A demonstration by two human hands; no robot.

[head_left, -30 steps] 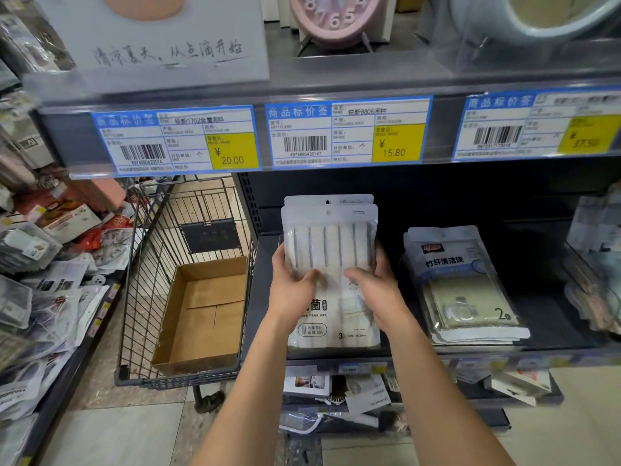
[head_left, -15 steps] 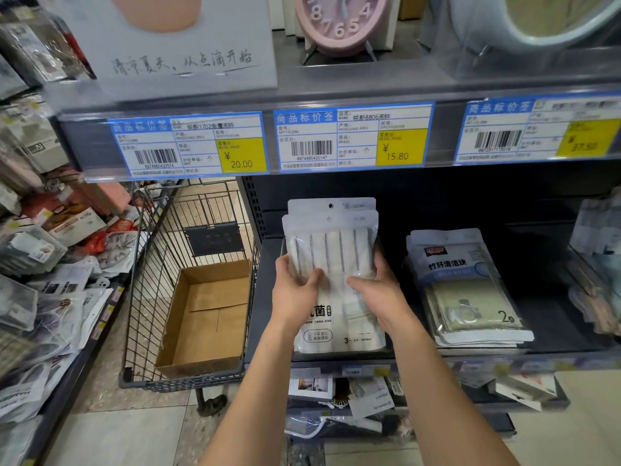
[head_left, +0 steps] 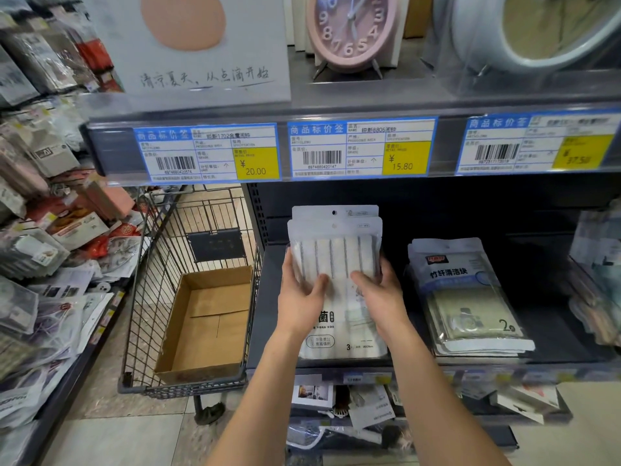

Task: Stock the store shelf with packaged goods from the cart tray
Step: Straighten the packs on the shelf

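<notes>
Wire cart (head_left: 161,297), left-centre of frame, holds one open cardboard box (head_left: 205,326) w/ nothing visible inside; box sits at the cart's right side, against the mesh. A dark plate hangs on the cart's far wall, above the box.

Dark shelf (head_left: 554,334), centre to right: a stack of white striped-cloth packs (head_left: 336,250) lies flat at its left end, top pack slightly offset so a 2nd header w/ hang hole shows behind it. Just right of that, apart from it, a stack of blue-headed cleaning-cloth packs (head_left: 467,297), also flat. More clear packs at the far right edge, blurred.

Left hand (head_left: 302,301) is on the left side of the white stack: thumb across the top face, fingers wrapped round the left edge, loosely curled, not a fist. Right hand (head_left: 379,297) mirrors it on the right side, thumb on top, fingers round the right edge. Both grip the top pack(s); can't tell how many. The stack's near end rests at the shelf's front lip.

Upper shelf, top of frame: pink alarm clock (head_left: 349,28), a pale round clock at upper right, a white sign card (head_left: 201,45) at upper left. Price tags (head_left: 361,148) run along the rail below them: 20.00, 15.80, a 3rd blurred.

Left edge: racks of mixed bagged goods (head_left: 43,257). Below the dark shelf, lower centre, loose small packs, jumbled.
</notes>
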